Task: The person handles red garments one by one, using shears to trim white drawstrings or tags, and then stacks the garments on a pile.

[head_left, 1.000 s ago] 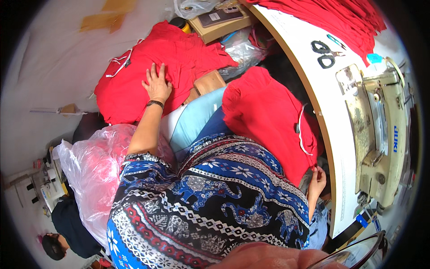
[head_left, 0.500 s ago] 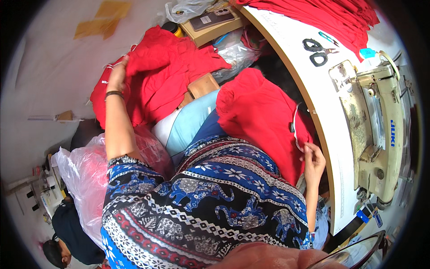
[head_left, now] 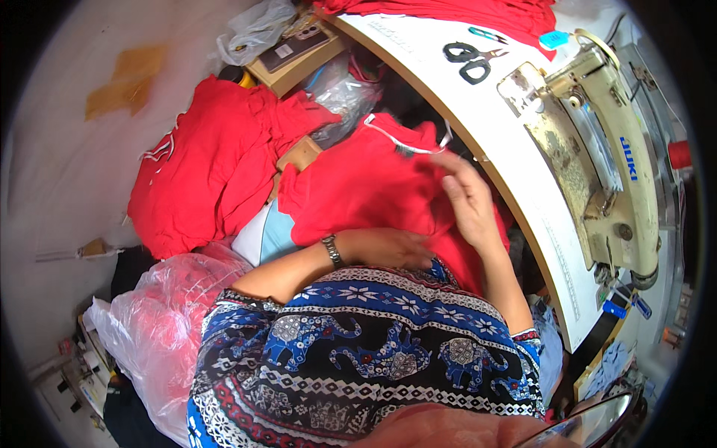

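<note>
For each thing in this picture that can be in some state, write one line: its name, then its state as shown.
left hand: flat on the red garment, wristwatch on the wrist
right hand: raised, fingers pinching the garment's upper edge
red garment: spread on the lap, white-trimmed edge lifted
red pile: heaped, crumpled
scissors: lying shut on the white table
plastic bag: bulging, holding red cloth

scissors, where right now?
In the head view the black-handled scissors lie upper right on the white table, between the red fabric pile at the far edge and the sewing machine, clear of both hands.
</note>
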Action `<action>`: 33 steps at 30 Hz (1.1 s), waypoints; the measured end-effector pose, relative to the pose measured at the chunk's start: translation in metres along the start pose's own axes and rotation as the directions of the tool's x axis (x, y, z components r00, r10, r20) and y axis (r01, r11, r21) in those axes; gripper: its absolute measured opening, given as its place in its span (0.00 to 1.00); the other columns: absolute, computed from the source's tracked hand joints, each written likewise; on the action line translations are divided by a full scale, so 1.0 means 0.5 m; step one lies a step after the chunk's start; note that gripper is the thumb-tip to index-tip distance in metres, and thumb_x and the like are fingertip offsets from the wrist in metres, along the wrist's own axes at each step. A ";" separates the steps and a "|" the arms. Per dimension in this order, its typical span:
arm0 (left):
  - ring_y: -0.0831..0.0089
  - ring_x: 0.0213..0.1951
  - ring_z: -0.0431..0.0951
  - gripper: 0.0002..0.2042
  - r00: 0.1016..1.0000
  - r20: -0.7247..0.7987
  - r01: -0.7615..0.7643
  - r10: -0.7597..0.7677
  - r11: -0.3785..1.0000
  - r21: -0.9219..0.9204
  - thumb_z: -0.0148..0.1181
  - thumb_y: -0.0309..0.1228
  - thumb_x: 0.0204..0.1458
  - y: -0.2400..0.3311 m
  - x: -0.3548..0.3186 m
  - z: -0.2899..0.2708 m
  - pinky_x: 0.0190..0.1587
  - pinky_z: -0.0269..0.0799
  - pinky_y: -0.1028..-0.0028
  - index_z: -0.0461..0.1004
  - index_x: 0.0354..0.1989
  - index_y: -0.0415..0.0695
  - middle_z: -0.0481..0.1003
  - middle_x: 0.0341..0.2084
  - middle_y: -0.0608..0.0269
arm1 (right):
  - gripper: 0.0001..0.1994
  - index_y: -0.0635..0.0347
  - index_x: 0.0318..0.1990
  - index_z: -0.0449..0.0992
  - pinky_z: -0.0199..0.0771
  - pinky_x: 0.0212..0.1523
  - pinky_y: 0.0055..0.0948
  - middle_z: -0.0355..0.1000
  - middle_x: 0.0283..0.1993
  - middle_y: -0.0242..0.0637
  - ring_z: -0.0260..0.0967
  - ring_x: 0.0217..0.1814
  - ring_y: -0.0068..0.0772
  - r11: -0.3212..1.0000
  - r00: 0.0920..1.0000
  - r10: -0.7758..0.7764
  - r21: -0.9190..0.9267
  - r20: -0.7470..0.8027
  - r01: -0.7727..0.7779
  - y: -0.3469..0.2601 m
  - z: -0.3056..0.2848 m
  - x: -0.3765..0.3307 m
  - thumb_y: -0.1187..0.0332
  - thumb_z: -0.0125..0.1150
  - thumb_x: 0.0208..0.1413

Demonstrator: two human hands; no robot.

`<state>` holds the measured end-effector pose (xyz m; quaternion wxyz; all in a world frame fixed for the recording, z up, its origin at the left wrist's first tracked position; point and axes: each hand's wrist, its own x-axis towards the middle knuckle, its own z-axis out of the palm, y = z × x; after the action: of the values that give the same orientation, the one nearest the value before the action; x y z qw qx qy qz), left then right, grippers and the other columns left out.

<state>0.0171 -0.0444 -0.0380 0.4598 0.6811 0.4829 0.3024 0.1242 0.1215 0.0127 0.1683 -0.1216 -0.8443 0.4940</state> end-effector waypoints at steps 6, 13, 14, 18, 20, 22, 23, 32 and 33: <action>0.73 0.47 0.75 0.11 0.910 -0.356 0.027 -0.212 0.888 -0.459 0.50 0.24 0.58 -0.063 -0.037 -0.192 0.52 0.69 0.72 0.73 0.47 0.38 0.78 0.41 0.60 | 0.16 0.65 0.51 0.73 0.70 0.50 0.29 0.74 0.49 0.44 0.71 0.50 0.33 0.951 0.941 0.284 0.072 0.185 -0.301 0.121 0.066 -0.101 0.65 0.57 0.59; 0.54 0.58 0.66 0.16 0.807 -0.584 0.413 -0.090 0.792 0.449 0.55 0.28 0.53 -0.271 -0.008 -0.264 0.61 0.62 0.64 0.72 0.52 0.45 0.66 0.58 0.53 | 0.14 0.65 0.46 0.75 0.72 0.45 0.33 0.75 0.43 0.45 0.74 0.44 0.40 0.971 0.970 0.235 -0.049 0.057 -0.233 0.116 0.066 -0.040 0.68 0.62 0.53; 0.54 0.56 0.68 0.14 0.794 -0.606 0.374 -0.051 0.827 0.420 0.55 0.28 0.52 -0.275 0.000 -0.263 0.59 0.63 0.64 0.74 0.48 0.44 0.68 0.55 0.53 | 0.14 0.65 0.45 0.75 0.72 0.45 0.33 0.75 0.43 0.46 0.74 0.44 0.41 0.980 0.984 0.180 -0.087 0.012 -0.178 0.116 0.061 -0.028 0.69 0.62 0.53; 0.57 0.41 0.75 0.07 0.780 -0.625 0.270 0.014 0.894 0.358 0.58 0.29 0.51 -0.185 0.008 -0.270 0.46 0.68 0.63 0.78 0.36 0.41 0.77 0.34 0.53 | 0.15 0.64 0.47 0.73 0.73 0.43 0.36 0.74 0.43 0.46 0.73 0.46 0.46 0.976 0.989 -0.026 -0.219 -0.147 -0.007 0.062 0.042 0.034 0.70 0.62 0.51; 0.60 0.37 0.76 0.07 0.851 -0.525 0.257 0.010 0.864 0.433 0.58 0.29 0.52 -0.093 -0.008 -0.254 0.42 0.69 0.66 0.77 0.36 0.40 0.77 0.30 0.54 | 0.16 0.62 0.48 0.72 0.72 0.41 0.38 0.74 0.41 0.46 0.73 0.44 0.47 0.958 0.979 -0.155 -0.261 -0.133 0.117 0.028 0.051 0.059 0.70 0.62 0.51; 0.59 0.31 0.73 0.08 0.849 -0.519 0.121 0.100 0.919 0.375 0.62 0.31 0.50 -0.024 -0.017 -0.217 0.38 0.68 0.66 0.77 0.35 0.41 0.75 0.25 0.54 | 0.16 0.61 0.48 0.71 0.72 0.39 0.41 0.74 0.37 0.46 0.73 0.40 0.49 0.965 0.989 -0.146 -0.224 -0.009 0.140 0.006 0.058 0.073 0.69 0.62 0.51; 0.59 0.28 0.72 0.08 0.841 -0.520 0.049 0.149 0.936 0.349 0.63 0.32 0.49 0.000 -0.019 -0.214 0.35 0.67 0.65 0.77 0.34 0.41 0.74 0.23 0.54 | 0.15 0.62 0.46 0.72 0.72 0.38 0.41 0.74 0.36 0.47 0.73 0.39 0.50 0.969 0.991 -0.077 -0.227 0.111 0.100 -0.003 0.055 0.075 0.69 0.62 0.52; 0.60 0.28 0.76 0.16 0.636 -0.734 0.476 0.237 0.628 0.616 0.68 0.34 0.36 0.131 -0.122 -0.295 0.34 0.67 0.64 0.76 0.35 0.43 0.76 0.26 0.53 | 0.06 0.62 0.38 0.77 0.75 0.33 0.31 0.76 0.34 0.43 0.75 0.34 0.42 0.880 0.882 -0.428 -0.313 -0.196 0.357 -0.149 -0.049 0.134 0.72 0.59 0.54; 0.61 0.30 0.76 0.17 0.603 -0.757 0.506 0.253 0.612 0.608 0.69 0.33 0.34 0.183 -0.131 -0.292 0.36 0.66 0.65 0.75 0.36 0.45 0.76 0.28 0.55 | 0.06 0.62 0.38 0.78 0.75 0.34 0.30 0.76 0.34 0.43 0.76 0.33 0.40 0.881 0.865 -0.440 -0.304 -0.241 0.364 -0.156 -0.050 0.128 0.73 0.59 0.54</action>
<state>-0.0961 -0.0669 0.1057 -0.1219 0.5614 0.7657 0.2892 0.0727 0.1276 0.1029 0.3791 -0.0360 -0.8699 0.3136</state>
